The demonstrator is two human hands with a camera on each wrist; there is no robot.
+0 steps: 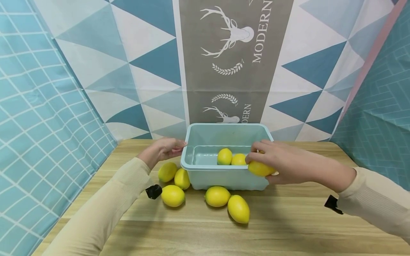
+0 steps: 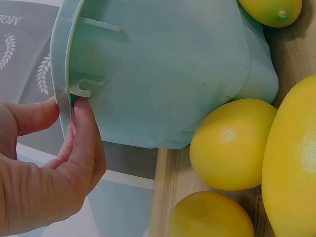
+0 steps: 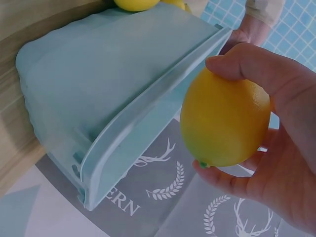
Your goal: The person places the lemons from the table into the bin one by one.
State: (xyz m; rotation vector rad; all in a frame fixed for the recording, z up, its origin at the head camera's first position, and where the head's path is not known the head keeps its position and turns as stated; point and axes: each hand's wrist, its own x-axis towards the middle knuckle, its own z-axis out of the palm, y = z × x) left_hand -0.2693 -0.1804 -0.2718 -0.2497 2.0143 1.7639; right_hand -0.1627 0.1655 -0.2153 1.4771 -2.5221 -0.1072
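Note:
A pale blue plastic bin (image 1: pixel 224 177) stands on the wooden table, with two lemons (image 1: pixel 225 156) visible inside it. At its left rim, my left hand (image 1: pixel 166 147) pinches the edge; the left wrist view shows the thumb outside and the fingers (image 2: pixel 85 126) tucked under the lip. My right hand (image 1: pixel 282 161) holds a lemon (image 3: pixel 224 118) over the bin's front right rim, thumb on one side and fingers on the other. That lemon is yellow with a greenish tip.
Several lemons lie on the table (image 1: pixel 179 234): a cluster (image 1: pixel 173 196) left of the bin and two (image 1: pixel 238 209) in front of it. A patterned cloth wall (image 1: pixel 153 64) rises close behind the bin, with blue cloth (image 1: pixel 29 106) along the left side.

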